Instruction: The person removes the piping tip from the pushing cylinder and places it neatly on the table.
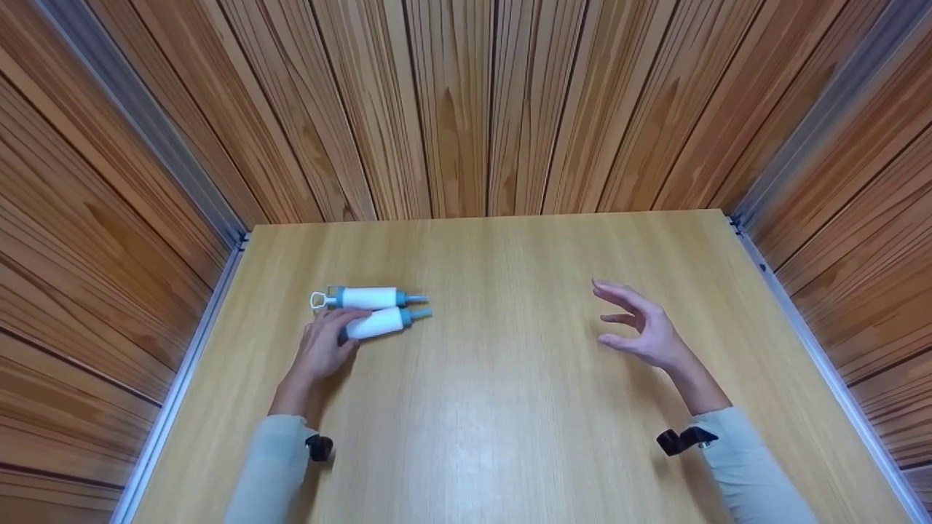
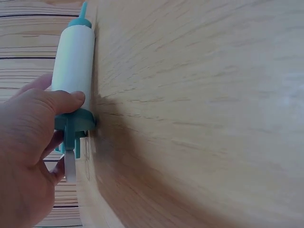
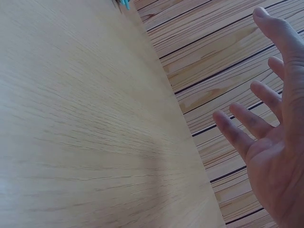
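Two balloon pumps with white barrels and teal ends lie side by side at the left of the table, their tapered nozzles toward the right. My left hand [image 1: 325,345] grips the nearer pump [image 1: 376,324] at its rear end and covers its handle in the head view. In the left wrist view the thumb lies along the white barrel [image 2: 75,59], close to the teal collar. Just beyond it lies the farther pump [image 1: 369,298], its white loop handle showing. Over the right side of the table, my right hand [image 1: 644,331] holds nothing, fingers spread and slightly bent.
The light wood table [image 1: 495,407] is bordered by metal rails [image 1: 191,342] at the left and right. Wood-plank walls [image 1: 466,109] stand behind it and on both sides. A black wrist mount [image 1: 319,447] sits on each sleeve.
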The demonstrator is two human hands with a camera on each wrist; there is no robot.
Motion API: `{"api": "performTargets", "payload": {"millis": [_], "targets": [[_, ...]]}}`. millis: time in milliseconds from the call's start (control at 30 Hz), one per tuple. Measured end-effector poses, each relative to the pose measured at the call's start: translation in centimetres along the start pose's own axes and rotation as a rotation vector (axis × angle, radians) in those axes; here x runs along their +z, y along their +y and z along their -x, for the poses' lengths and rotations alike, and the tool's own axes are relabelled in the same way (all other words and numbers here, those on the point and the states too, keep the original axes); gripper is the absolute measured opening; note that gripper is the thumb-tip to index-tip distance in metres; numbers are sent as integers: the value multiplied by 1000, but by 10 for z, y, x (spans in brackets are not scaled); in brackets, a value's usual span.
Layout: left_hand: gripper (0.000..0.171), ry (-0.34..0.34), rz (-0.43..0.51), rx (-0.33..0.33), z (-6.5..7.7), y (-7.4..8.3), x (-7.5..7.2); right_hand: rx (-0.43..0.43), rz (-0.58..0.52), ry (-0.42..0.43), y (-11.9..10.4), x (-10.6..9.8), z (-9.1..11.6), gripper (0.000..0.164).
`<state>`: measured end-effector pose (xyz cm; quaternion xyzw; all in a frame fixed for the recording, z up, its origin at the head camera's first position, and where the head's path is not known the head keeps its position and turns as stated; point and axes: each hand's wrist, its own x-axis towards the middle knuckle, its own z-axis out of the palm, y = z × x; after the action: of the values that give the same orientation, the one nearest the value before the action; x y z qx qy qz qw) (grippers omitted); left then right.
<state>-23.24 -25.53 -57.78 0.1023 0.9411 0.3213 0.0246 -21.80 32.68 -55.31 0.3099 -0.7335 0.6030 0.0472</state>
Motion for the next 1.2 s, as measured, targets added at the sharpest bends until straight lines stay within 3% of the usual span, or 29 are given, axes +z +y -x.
{"api": "performTargets", "payload": {"millis": [200, 500, 700, 933, 1200], "targets": [[51, 21, 25, 12, 2, 0, -4, 23, 2, 14, -1, 0, -2, 81], [50, -34, 57, -7, 5, 6, -9, -7, -62, 39, -1, 6, -7, 76], [50, -48, 80, -4, 10, 18, -13, -44, -62, 56, -6, 14, -12, 74], [49, -16, 59, 67, 12, 36, -16, -1, -38, 82, -11, 26, -17, 73], [51, 16, 72, 77, 16, 67, -16, 15, -64, 112, -15, 41, -22, 73]]}}
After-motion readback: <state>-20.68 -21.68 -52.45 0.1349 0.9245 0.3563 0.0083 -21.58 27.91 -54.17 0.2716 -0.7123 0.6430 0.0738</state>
